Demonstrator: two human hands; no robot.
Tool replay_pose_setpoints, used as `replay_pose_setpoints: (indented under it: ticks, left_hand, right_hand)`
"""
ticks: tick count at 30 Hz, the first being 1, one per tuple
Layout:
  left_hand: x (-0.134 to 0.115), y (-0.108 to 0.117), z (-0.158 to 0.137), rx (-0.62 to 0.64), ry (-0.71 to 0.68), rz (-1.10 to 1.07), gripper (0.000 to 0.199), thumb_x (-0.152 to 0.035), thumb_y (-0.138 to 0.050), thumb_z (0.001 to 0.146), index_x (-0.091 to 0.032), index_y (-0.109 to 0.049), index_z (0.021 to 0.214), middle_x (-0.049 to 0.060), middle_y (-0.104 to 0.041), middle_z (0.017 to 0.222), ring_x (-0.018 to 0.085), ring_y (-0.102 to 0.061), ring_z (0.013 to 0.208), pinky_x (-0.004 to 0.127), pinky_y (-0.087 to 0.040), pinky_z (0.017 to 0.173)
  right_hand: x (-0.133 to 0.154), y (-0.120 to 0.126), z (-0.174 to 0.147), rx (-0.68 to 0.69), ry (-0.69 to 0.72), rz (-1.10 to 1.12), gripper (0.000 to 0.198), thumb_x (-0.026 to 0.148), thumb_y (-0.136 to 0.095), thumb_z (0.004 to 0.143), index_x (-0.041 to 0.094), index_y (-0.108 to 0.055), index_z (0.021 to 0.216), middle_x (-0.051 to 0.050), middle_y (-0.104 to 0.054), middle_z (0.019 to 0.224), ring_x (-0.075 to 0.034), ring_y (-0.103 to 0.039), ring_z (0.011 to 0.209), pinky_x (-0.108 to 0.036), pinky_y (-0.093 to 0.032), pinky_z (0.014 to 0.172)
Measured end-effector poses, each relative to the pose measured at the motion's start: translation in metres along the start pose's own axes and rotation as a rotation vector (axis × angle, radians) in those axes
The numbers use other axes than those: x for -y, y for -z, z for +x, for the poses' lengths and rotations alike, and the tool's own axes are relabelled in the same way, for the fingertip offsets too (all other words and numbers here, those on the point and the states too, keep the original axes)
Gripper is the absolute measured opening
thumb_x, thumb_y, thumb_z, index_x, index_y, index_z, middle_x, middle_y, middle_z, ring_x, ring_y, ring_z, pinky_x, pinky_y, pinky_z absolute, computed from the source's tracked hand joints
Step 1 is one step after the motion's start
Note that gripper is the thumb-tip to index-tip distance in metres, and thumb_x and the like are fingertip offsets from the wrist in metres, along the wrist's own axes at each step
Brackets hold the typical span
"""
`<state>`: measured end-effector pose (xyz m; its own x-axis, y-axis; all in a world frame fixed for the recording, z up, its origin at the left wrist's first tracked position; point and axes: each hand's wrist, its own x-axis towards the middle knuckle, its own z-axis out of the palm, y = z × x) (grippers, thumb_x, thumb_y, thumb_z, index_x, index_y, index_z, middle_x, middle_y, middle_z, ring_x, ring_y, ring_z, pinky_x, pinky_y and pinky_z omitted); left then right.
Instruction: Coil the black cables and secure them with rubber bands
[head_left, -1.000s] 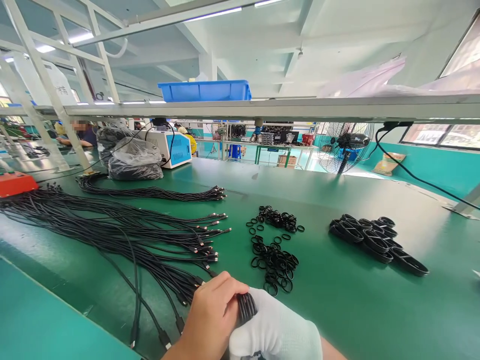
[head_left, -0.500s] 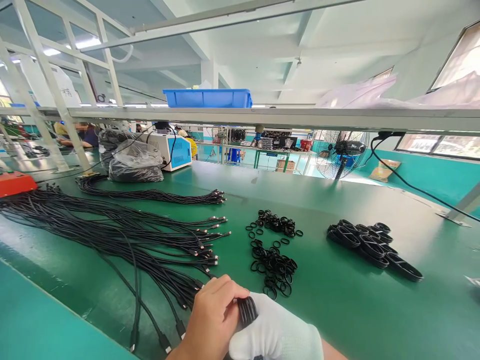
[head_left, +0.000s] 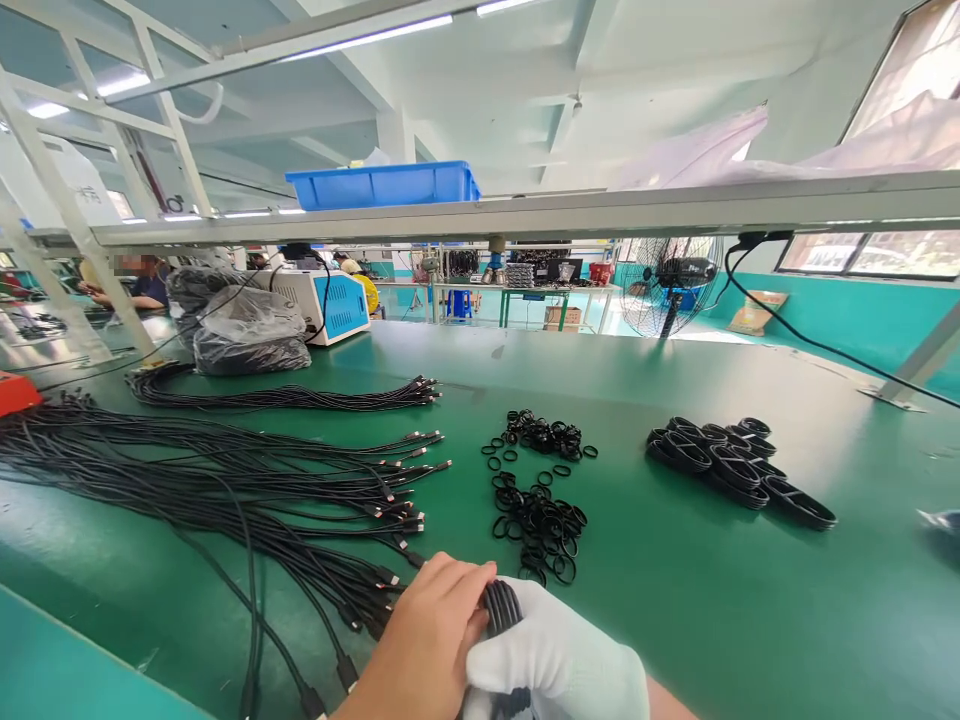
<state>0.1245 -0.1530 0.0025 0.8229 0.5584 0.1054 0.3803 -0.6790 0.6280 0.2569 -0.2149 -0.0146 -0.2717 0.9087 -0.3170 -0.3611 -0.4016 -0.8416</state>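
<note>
Black coiled cable point(head_left: 502, 606) is gripped between the bare left hand point(head_left: 433, 632) and gloved right hand point(head_left: 559, 652), on the near side of the loose rings point(head_left: 546, 516). The step appears to be coiling; the next move calls for keeping it tightly gathered.

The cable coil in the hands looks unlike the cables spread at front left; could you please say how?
The cable coil is wound in close loops, while the spread cables run out lengthwise. The cable coil is held between the left hand and gloved right hand; the spread cables lie on the green tabletop. The spread cables show metal-tipped plugs, but none can be made out on the cable coil. Both are black.
</note>
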Motion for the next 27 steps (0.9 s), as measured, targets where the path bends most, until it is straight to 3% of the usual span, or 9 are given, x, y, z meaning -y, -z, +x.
replay_pose_setpoints:
  ticks: [3,6,10,14,17,23,25,27]
  left_hand:
    - [0.001,0.005,0.007,0.003,0.049,0.013,0.04,-0.014,-0.033,0.086,-0.018,-0.061,0.114,0.008,-0.065,0.108,0.023,-0.055,0.098,0.038,-0.044,0.088]
    - [0.006,0.018,0.018,-0.034,0.188,-0.073,0.034,-0.02,-0.037,0.086,-0.023,-0.063,0.109,0.004,-0.065,0.108,0.02,-0.057,0.099,0.033,-0.043,0.089]
    - [0.017,0.029,0.036,-0.036,0.269,-0.104,0.024,-0.032,-0.043,0.085,-0.024,-0.064,0.093,0.0,-0.068,0.093,0.017,-0.06,0.083,0.027,-0.046,0.075]
    - [0.025,0.02,0.06,-0.05,0.248,0.015,0.017,-0.028,-0.045,0.081,-0.022,-0.061,0.081,-0.001,-0.066,0.08,0.016,-0.058,0.075,0.026,-0.043,0.067]
    - [0.027,0.005,0.078,-0.025,0.241,0.055,0.011,-0.019,-0.051,0.074,-0.022,-0.061,0.076,-0.001,-0.064,0.077,0.017,-0.057,0.074,0.025,-0.04,0.066]
    - [0.033,-0.014,0.088,0.01,0.227,0.049,0.011,-0.011,-0.053,0.065,-0.022,-0.056,0.066,-0.003,-0.053,0.074,0.017,-0.053,0.074,0.028,-0.036,0.07]
    - [0.035,-0.009,0.083,0.003,0.247,-0.009,0.008,-0.014,-0.051,0.069,-0.02,-0.052,0.065,-0.002,-0.05,0.074,0.018,-0.052,0.076,0.03,-0.037,0.072]
    - [0.034,0.0,0.074,0.024,0.266,-0.114,0.005,-0.021,-0.048,0.075,-0.02,-0.049,0.07,-0.002,-0.049,0.072,0.017,-0.052,0.073,0.029,-0.039,0.07]
  right_hand:
    - [0.004,-0.001,-0.001,-0.041,-0.02,0.035,0.021,0.021,-0.066,0.054,0.012,-0.056,0.071,0.0,-0.054,0.057,-0.011,-0.055,0.049,-0.019,-0.044,0.04]
    - [0.011,-0.002,-0.006,-0.153,-0.036,0.102,0.027,0.019,-0.064,0.053,0.014,-0.051,0.076,-0.001,-0.056,0.062,-0.014,-0.058,0.055,-0.022,-0.047,0.042]
    - [0.015,0.001,-0.009,-0.201,-0.025,0.182,0.037,0.022,-0.065,0.051,0.016,-0.047,0.083,-0.001,-0.057,0.066,-0.017,-0.063,0.064,-0.025,-0.049,0.048]
    - [0.011,0.003,-0.003,-0.269,-0.028,0.114,0.037,0.021,-0.061,0.051,0.017,-0.044,0.084,0.001,-0.056,0.066,-0.016,-0.061,0.055,-0.024,-0.047,0.039]
    - [0.007,0.001,0.001,-0.243,-0.08,0.05,0.038,0.019,-0.058,0.05,0.016,-0.043,0.085,0.002,-0.056,0.062,-0.012,-0.057,0.044,-0.019,-0.041,0.032]
    - [0.008,-0.001,0.0,-0.231,-0.036,0.037,0.035,0.021,-0.059,0.051,0.017,-0.043,0.082,0.003,-0.055,0.067,-0.011,-0.06,0.048,-0.018,-0.043,0.037]
    - [0.012,0.001,0.001,-0.303,-0.013,-0.023,0.033,0.02,-0.058,0.053,0.018,-0.043,0.083,0.004,-0.053,0.065,-0.012,-0.058,0.045,-0.019,-0.041,0.034]
    - [0.016,0.003,0.002,-0.478,0.063,-0.111,0.032,0.018,-0.055,0.056,0.019,-0.043,0.085,0.004,-0.054,0.065,-0.01,-0.052,0.039,-0.02,-0.036,0.032]
